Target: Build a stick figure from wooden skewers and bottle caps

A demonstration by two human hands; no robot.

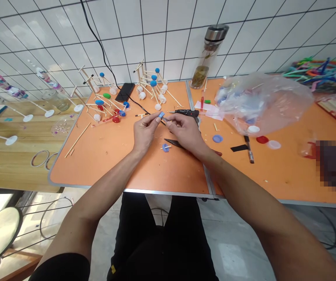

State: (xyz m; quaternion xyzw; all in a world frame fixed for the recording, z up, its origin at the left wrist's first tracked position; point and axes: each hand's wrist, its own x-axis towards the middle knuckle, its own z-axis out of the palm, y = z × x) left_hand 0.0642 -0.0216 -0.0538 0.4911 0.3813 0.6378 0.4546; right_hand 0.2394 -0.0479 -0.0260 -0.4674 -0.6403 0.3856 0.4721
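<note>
Just above the orange table, both hands meet at a small blue bottle cap, seen nearly edge-on. My left hand pinches it between thumb and forefinger. My right hand is closed at the cap's right side, its fingertips on something thin and dark that I cannot make out. Below the hands lies another blue cap with a short stick through it. Beneath my right hand is a dark pointed blade. A black glue gun lies just behind that hand.
Stick-and-cap models stand at the back, beside a phone. A glass tea bottle leans near the tiled wall. To the right are a plastic bag, loose caps and a marker-like black tool. Wooden sticks lie left.
</note>
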